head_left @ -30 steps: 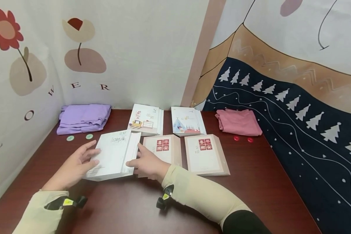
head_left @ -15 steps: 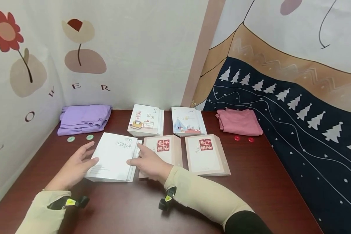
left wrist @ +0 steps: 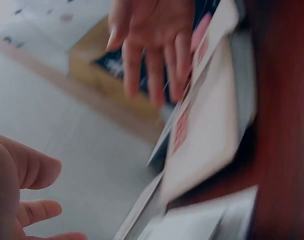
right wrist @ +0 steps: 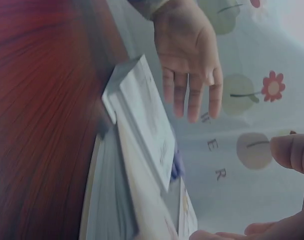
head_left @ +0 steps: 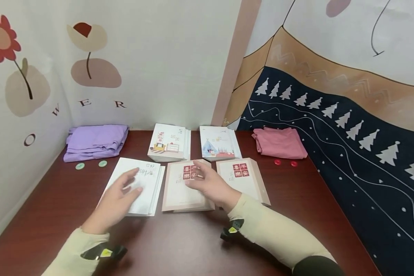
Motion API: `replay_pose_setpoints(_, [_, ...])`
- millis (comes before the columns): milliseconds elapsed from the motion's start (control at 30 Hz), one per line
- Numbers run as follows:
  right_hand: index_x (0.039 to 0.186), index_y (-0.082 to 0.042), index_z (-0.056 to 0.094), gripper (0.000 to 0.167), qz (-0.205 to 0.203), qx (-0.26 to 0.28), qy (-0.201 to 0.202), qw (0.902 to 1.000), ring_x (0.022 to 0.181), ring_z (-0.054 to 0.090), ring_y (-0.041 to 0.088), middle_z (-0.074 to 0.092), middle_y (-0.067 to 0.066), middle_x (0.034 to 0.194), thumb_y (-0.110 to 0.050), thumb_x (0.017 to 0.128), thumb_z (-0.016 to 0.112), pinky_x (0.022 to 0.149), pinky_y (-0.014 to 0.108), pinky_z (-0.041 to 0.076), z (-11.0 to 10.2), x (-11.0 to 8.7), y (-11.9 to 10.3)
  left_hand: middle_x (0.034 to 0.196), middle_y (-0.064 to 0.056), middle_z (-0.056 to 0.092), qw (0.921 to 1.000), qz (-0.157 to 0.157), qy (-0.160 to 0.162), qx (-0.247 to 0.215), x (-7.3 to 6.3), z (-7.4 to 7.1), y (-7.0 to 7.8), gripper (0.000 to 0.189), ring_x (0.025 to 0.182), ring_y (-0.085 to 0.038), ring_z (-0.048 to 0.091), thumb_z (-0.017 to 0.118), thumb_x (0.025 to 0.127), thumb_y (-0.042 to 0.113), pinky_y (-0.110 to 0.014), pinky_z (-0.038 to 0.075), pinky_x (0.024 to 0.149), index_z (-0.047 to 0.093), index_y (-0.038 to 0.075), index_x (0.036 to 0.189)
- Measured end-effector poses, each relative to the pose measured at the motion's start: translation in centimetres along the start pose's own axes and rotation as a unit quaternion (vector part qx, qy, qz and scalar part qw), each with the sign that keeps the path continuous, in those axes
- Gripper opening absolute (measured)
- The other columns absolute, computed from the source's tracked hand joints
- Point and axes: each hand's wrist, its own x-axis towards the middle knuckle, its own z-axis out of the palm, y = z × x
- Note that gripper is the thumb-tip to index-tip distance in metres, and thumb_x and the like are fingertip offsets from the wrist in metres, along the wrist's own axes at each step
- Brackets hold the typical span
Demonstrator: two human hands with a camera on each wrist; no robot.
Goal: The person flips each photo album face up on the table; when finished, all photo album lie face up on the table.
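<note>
A thick white book (head_left: 131,195) with thin lettering near its top lies flat at the front left. My left hand (head_left: 115,199) hovers over its left part, fingers relaxed and holding nothing. Beside it lies a pink-edged book (head_left: 179,191) with a red character block. My right hand (head_left: 215,186) is above that book's right side, fingers loosely bent around nothing. A matching pink-edged book (head_left: 243,188) lies further right, partly behind the right hand. In the right wrist view, the left hand (right wrist: 186,55) shows apart from the white book (right wrist: 149,120).
Two illustrated books, a left one (head_left: 165,143) and a right one (head_left: 219,143), form a back row. Folded purple cloth (head_left: 94,142) has green buttons (head_left: 102,163) before it. Folded pink cloth (head_left: 279,142) has red buttons (head_left: 277,162) before it. Printed fabric hangs behind.
The white book was lowered from both hands and now lies flat on the table. Both hands let go and moved right, the right one over the middle pink-edged book.
</note>
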Motion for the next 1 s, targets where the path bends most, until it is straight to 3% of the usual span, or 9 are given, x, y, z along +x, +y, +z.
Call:
replay_pose_setpoints(133, [0.168,-0.008,0.026,0.084,0.001,-0.026,0.013,0.9996,0.152,0.038,0.044,0.033,0.024,0.168,-0.02,0.099,0.073,0.121,0.053,0.039,-1.6,-0.9,0.8,0.16,-0.031,0.042,0.9958,0.0,-0.067,-0.062,0.2,3.1,0.7,0.058,0.141,-0.053,0.048,0.061,0.104,0.007,-0.061,0.043,0.114,0.04,-0.005,0.157])
replay_pose_setpoints(233, [0.168,-0.008,0.025,0.086,0.009,-0.036,0.02,0.9991,0.152,0.039,0.045,0.034,0.026,0.167,-0.021,0.098,0.073,0.121,0.054,0.038,-2.4,-1.6,1.4,0.162,-0.031,0.039,0.9899,-0.037,-0.107,-0.086,0.3,5.0,1.1,0.059,0.145,-0.052,0.045,0.06,0.105,0.011,-0.06,0.04,0.117,0.038,-0.005,0.158])
replay_pose_setpoints(333, [0.168,-0.007,0.024,0.086,0.015,-0.04,0.022,0.9988,0.152,0.038,0.046,0.032,0.028,0.167,-0.021,0.098,0.073,0.123,0.056,0.035,-3.0,-2.0,1.8,0.166,-0.031,0.032,0.9853,-0.082,-0.129,-0.077,0.5,6.2,1.3,0.065,0.15,-0.05,0.039,0.06,0.106,0.017,-0.059,0.035,0.121,0.032,-0.003,0.161])
replay_pose_setpoints(467, [0.168,-0.007,0.023,0.088,0.03,-0.026,0.013,0.9991,0.157,0.031,0.042,0.029,0.028,0.169,-0.022,0.098,0.074,0.125,0.057,0.031,-3.4,-2.2,2.0,0.166,-0.033,0.03,0.9827,-0.114,-0.134,-0.057,0.9,7.1,1.5,0.073,0.149,-0.049,0.04,0.06,0.106,0.024,-0.06,0.036,0.121,0.023,-0.001,0.165])
replay_pose_setpoints(700, [0.169,-0.008,0.021,0.092,0.056,0.009,-0.007,0.9983,0.16,0.021,0.042,0.023,0.032,0.169,-0.021,0.095,0.075,0.124,0.063,0.029,-3.2,-2.2,2.1,0.16,-0.034,0.037,0.972,-0.177,-0.131,-0.083,2.3,8.1,1.7,0.08,0.147,-0.049,0.041,0.06,0.104,0.027,-0.065,0.035,0.119,0.016,0.004,0.168])
replay_pose_setpoints(800, [0.168,-0.007,0.023,0.092,0.054,0.003,-0.003,0.9986,0.16,0.021,0.043,0.024,0.034,0.168,-0.019,0.094,0.076,0.126,0.06,0.026,-3.1,-2.2,2.2,0.165,-0.034,0.029,0.9692,-0.189,-0.133,-0.085,2.9,8.4,1.6,0.083,0.152,-0.05,0.033,0.06,0.103,0.025,-0.065,0.029,0.123,0.012,0.003,0.168])
replay_pose_setpoints(1000, [0.167,-0.007,0.024,0.091,0.061,-0.003,0.002,0.9981,0.159,0.023,0.045,0.025,0.035,0.167,-0.019,0.094,0.076,0.123,0.064,0.03,-3.1,-2.3,2.2,0.174,-0.029,0.005,0.965,-0.19,-0.149,-0.102,3.6,8.6,1.3,0.086,0.161,-0.047,0.003,0.058,0.101,0.016,-0.064,0.005,0.128,0.007,-0.001,0.167])
